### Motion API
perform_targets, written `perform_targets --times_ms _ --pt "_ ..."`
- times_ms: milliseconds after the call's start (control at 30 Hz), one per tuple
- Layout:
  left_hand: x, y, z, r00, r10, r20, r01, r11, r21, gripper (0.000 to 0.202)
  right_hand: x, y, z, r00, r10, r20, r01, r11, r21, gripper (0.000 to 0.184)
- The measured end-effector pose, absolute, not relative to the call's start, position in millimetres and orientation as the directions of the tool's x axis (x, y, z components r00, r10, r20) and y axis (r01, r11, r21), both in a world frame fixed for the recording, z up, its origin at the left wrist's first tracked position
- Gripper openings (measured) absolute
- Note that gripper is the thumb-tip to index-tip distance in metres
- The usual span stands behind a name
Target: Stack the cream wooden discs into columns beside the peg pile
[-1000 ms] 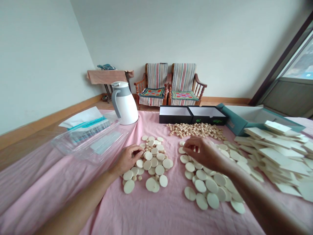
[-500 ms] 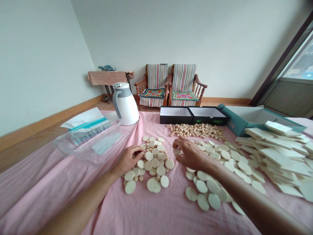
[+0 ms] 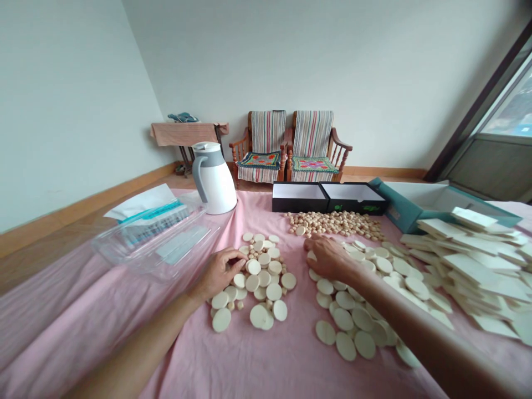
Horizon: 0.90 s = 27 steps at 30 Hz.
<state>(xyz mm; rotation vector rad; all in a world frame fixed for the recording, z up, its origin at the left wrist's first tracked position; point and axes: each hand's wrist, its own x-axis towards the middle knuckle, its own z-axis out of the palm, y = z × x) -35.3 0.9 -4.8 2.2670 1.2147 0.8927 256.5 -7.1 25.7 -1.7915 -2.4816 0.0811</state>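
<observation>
Down comes the right hand onto the right pile of pale round discs, its fingertips landing at the pile's far edge, grip loosely spread, nothing clearly pinched! Over on the left, the left hand sits at the edge of a second pile of discs, fingers curled and pressed close; whether that grip pinches a disc, can't tell from here. Just beyond, a heap of small round pieces lies before two open black boxes, with flat pale slabs stacked at right, everything on a pink cloth.
</observation>
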Motion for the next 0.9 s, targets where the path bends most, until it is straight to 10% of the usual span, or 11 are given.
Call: perform_targets --times_ms 433,667,900 --pt "-34 -3 0 0.375 0.839 0.395 0.562 -0.544 0.623 0.018 293 -64 56 -0.413 0.903 0.118 0.889 0.428 -0.162 0.013" --pt "-32 -6 18 0.380 0.796 0.472 0.558 -0.604 0.569 0.014 318 -40 31 0.056 0.821 0.568 0.869 0.240 -0.433 0.017" --pt "-4 -2 37 0.612 0.737 0.287 0.590 -0.667 0.454 0.024 336 -35 8 0.102 0.756 0.646 0.874 0.242 -0.422 0.024"
